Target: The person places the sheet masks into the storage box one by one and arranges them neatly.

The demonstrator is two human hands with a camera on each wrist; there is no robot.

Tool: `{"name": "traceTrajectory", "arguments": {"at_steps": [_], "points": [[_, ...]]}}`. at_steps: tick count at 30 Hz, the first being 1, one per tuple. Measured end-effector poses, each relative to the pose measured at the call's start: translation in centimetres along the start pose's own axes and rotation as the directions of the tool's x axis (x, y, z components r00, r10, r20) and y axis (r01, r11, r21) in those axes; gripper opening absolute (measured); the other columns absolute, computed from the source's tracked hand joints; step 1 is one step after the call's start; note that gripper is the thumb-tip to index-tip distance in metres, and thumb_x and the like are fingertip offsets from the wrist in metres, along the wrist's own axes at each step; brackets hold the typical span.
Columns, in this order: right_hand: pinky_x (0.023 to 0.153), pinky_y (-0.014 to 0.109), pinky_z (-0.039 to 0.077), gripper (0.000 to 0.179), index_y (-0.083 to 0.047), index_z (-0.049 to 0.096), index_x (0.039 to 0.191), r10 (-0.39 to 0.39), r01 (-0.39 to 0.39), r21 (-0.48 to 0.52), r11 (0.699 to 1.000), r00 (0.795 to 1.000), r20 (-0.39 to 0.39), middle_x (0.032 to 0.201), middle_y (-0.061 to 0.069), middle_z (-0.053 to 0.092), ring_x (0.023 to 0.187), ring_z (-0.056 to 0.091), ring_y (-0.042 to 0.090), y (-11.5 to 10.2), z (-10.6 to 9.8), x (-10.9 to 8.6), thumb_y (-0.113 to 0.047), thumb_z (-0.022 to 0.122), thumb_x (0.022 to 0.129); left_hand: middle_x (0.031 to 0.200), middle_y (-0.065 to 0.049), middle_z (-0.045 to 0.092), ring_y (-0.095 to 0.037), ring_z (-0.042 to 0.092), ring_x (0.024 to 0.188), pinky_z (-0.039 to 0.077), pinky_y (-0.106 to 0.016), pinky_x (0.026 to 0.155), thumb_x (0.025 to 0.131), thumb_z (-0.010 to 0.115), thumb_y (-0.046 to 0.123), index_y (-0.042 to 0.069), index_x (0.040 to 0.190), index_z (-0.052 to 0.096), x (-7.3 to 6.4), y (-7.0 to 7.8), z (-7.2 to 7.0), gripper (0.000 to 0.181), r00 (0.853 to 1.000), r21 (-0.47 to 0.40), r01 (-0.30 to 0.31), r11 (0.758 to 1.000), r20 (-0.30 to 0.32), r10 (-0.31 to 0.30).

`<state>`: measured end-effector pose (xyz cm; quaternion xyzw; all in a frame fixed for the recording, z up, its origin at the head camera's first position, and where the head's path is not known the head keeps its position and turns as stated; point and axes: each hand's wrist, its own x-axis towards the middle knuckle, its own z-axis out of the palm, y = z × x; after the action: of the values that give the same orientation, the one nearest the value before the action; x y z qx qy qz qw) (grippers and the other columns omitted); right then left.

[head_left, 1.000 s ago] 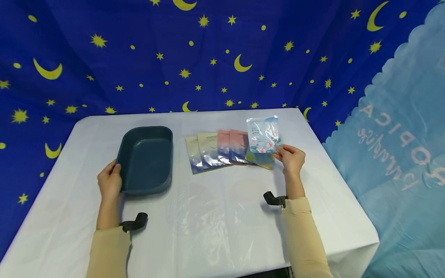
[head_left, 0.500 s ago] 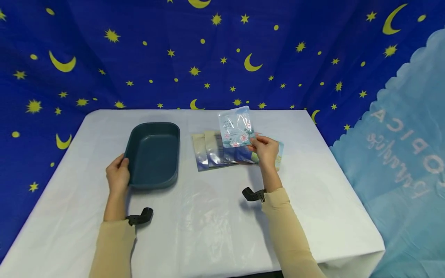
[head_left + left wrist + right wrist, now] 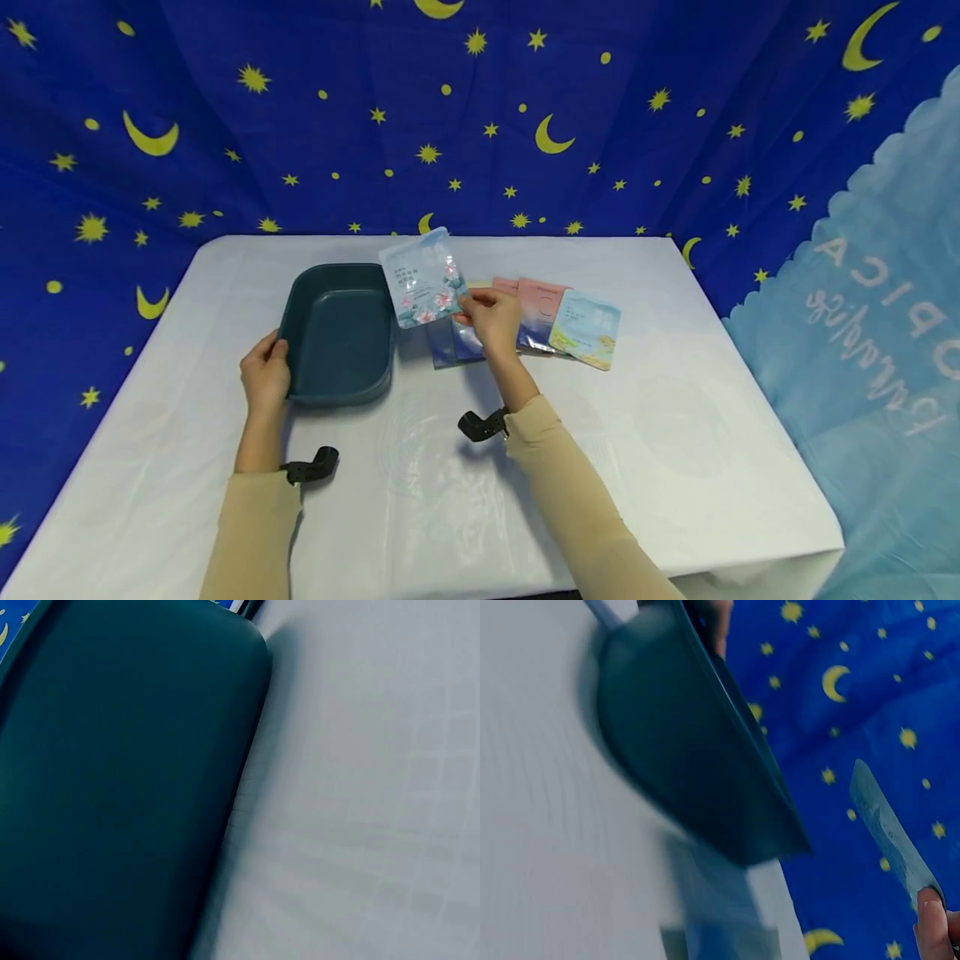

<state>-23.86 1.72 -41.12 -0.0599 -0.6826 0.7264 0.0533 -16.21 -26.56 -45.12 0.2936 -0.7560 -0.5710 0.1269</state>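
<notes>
A dark teal rectangular bin (image 3: 341, 350) stands on the table at left, and my left hand (image 3: 266, 375) grips its left rim with the thumb on the near edge. My right hand (image 3: 491, 321) pinches a pale blue sachet with pink flowers (image 3: 423, 279) by its lower right corner. That sachet is raised, its left edge over the bin's right rim in the head view. Under the right hand lie overlapping sachets, two pink-and-blue ones (image 3: 538, 312) and cream-and-blue ones (image 3: 442, 346) partly hidden. The left wrist view shows the bin's side wall (image 3: 127, 780) close up.
A light blue sachet with yellow print (image 3: 588, 327) lies at the right end of the row. White cloth covers the table (image 3: 675, 467). A blue star-patterned curtain (image 3: 337, 108) hangs behind, and a light blue cloth (image 3: 885, 333) hangs at right.
My right hand has carried the flowered sachet leftward from the row's right end to the bin's right rim, uncovering the light blue sachet. The left hand keeps its grip on the bin.
</notes>
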Motion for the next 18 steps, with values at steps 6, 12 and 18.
{"name": "traceTrajectory", "arguments": {"at_steps": [6,12,18], "points": [[0.058,0.029,0.060,0.013,0.012,0.072,0.095,-0.085,0.089,-0.075,0.993,0.995,0.061,0.082,0.026,0.071,0.061,0.072,0.029,0.2,3.3,-1.4,0.006,0.068,0.084,0.148,-0.022,0.044,-0.033,0.038,0.140,0.030,-0.043,0.118,0.105,0.037,0.015,0.003,0.145,0.044,-0.2,0.0,0.2,0.043,1.000,0.006,0.023,1.000,-0.004,-0.023],[0.049,0.021,0.055,0.009,0.007,0.074,0.091,-0.164,0.183,-0.210,0.960,0.981,0.105,0.075,0.019,0.072,0.056,0.071,0.023,0.4,6.1,-2.5,0.003,0.069,0.084,0.148,-0.023,0.045,-0.034,0.039,0.139,0.031,-0.044,0.117,0.104,0.037,0.016,0.002,0.145,0.044,-0.7,0.2,0.5,0.044,0.999,-0.002,0.032,0.999,-0.017,-0.032],[0.045,0.015,0.050,0.010,0.007,0.073,0.092,-0.250,0.290,-0.365,0.885,0.956,0.152,0.073,0.015,0.074,0.053,0.069,0.017,0.4,7.8,-3.5,0.002,0.068,0.084,0.148,-0.023,0.044,-0.034,0.039,0.139,0.031,-0.043,0.117,0.105,0.037,0.016,0.002,0.146,0.042,-1.0,0.6,0.9,0.044,1.000,-0.008,0.020,1.000,-0.009,-0.020]]}}
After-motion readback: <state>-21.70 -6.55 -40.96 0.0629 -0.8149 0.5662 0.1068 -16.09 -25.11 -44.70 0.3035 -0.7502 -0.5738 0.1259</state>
